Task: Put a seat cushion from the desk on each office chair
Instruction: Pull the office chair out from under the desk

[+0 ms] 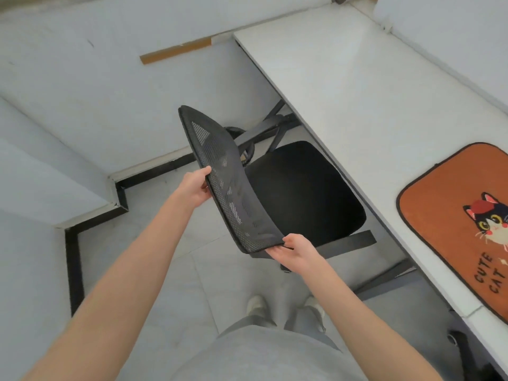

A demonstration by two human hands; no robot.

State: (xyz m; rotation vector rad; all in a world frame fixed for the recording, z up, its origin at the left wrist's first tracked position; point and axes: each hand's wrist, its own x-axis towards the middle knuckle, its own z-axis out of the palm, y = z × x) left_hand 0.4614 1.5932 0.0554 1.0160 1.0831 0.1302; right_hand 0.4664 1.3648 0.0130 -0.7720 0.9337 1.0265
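A black office chair stands before me with its mesh backrest (231,185) toward me and its black seat (305,193) partly under the white desk (343,86). My left hand (195,185) grips the backrest's left edge. My right hand (294,251) holds its lower right corner. An orange seat cushion (453,226) with a cartoon cat and the words "CUTE CAT" lies flat on the desk at the right, apart from both hands. The chair seat is bare.
Grey tiled floor (154,270) spreads on the left, bounded by white walls with black skirting (74,265). Desk legs (384,284) run under the desk. Part of another black chair (461,350) shows at the lower right. My feet stand just behind the chair.
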